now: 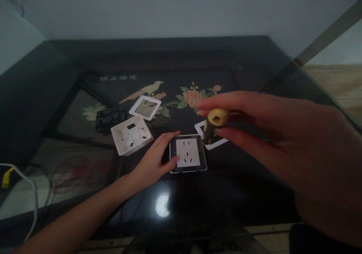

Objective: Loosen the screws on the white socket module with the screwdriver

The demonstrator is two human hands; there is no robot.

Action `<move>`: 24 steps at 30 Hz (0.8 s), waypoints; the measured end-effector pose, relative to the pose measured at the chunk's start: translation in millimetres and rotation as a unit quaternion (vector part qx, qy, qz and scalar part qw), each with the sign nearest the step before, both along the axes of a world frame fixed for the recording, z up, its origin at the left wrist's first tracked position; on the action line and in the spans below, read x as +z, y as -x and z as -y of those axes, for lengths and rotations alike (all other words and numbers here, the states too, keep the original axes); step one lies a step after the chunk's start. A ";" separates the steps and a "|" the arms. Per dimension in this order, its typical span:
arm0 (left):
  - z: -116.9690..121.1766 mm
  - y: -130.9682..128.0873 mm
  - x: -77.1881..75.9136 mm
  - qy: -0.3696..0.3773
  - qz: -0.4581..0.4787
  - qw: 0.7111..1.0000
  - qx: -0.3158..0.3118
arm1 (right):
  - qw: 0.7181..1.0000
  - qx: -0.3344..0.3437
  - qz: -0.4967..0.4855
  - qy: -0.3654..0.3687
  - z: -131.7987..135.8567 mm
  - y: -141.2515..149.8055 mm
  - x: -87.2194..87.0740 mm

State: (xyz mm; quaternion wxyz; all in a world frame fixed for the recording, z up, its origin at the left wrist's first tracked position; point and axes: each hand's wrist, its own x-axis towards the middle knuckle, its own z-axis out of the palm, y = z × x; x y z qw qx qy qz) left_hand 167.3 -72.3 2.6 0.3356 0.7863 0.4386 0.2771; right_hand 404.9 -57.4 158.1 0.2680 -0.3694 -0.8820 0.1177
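Note:
A wall socket (pixel 187 153) with a white face and dark surround lies near the middle of the glass table. My left hand (pixel 155 157) grips its left side, thumb on the front edge and fingers at the back corner. Between the thumb and fingers of my right hand (pixel 254 122) is a screwdriver (pixel 216 123) with a yellow and black handle. Its shaft slants down to the socket's right side, by the screw hole there; whether the tip sits in a screw is too small to tell. A white frame (pixel 217 144) lies partly hidden behind the screwdriver.
Left of the socket are an open white back box (pixel 131 135), a white cover frame (pixel 145 107) and a dark plastic part (pixel 109 120). A white cable (pixel 34 193) and a yellow item (pixel 7 177) are at the far left. The glass table (pixel 169 54) meets a pale wall behind.

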 end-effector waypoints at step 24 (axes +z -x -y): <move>-0.4 0.5 -1.4 -0.004 -0.001 1.000 -0.003 | 0.998 -0.047 -0.002 -0.041 2.6 2.6 -6.5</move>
